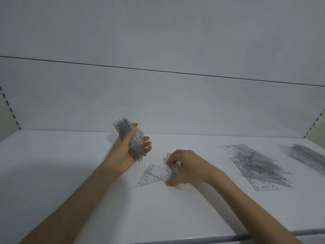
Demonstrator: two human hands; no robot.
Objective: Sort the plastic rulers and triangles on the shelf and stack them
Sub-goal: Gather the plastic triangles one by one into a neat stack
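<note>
Left hand grips a raised stack; right hand pinches a triangle on the shelf.

Loose triangles: under the right hand, pinched between thumb and fingers. Right portion covered. Two or more overlap; clear plastic, exact count unreadable.
Fingertips: right hand's, smeared.
Bundle: up-left of the right hand, gripped in the left hand. Lower end hidden behind the palm, number of pieces impossible to tell.
Heap: right of the right hand. Blurred, pieces run together; only the nearest scale digits legible.
Far stack: farther right of the right hand. Heavily blurred, cut by the view's edge.
Forearms: both cut off at the bottom edge, below the right hand.
</note>
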